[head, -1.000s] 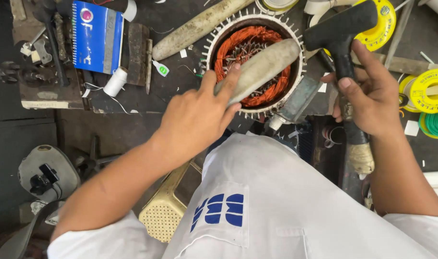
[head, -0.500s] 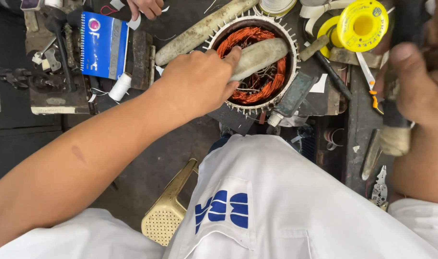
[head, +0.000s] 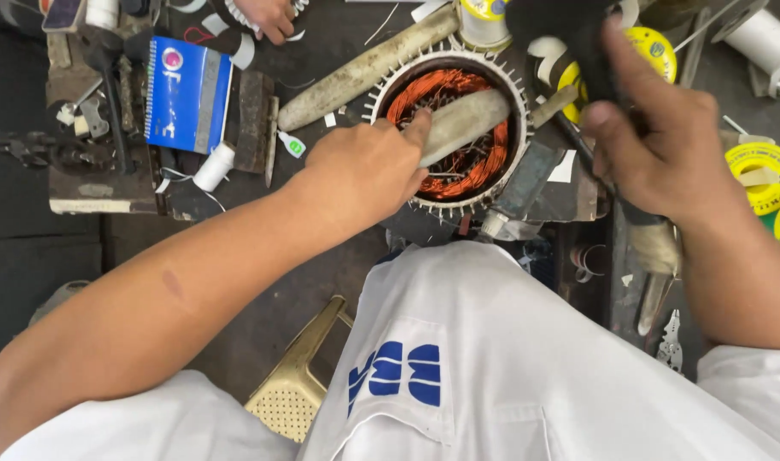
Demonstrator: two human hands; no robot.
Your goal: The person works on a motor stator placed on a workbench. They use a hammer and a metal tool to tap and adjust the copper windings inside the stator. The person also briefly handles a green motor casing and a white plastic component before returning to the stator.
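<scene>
Two bare hands work over a cluttered dark bench. Far left of the grips, a blue spiral notebook (head: 187, 96) lies on a worn block, with a small white roll (head: 213, 166) just below it; the tools beside them are too jumbled to tell apart. Above, another person's hand (head: 264, 15) is cut off by the top edge. The left hand (head: 364, 171) is curled shut around the near end of a pale, rough wooden stick (head: 471, 122), whose far end rests inside the stator (head: 451, 128), a round ring of toothed steel with glossy copper coils. A second, longer stick (head: 364, 68) lies slantwise just beyond that hand. The right hand (head: 663, 149) is closed about a black mallet (head: 569, 38) raised near the lens, so its head is blurred and partly cut off, while its pale lower handle shows beneath the wrist. Right of that grip lie yellow tape rolls (head: 761, 166), partly hidden by the wrist.
</scene>
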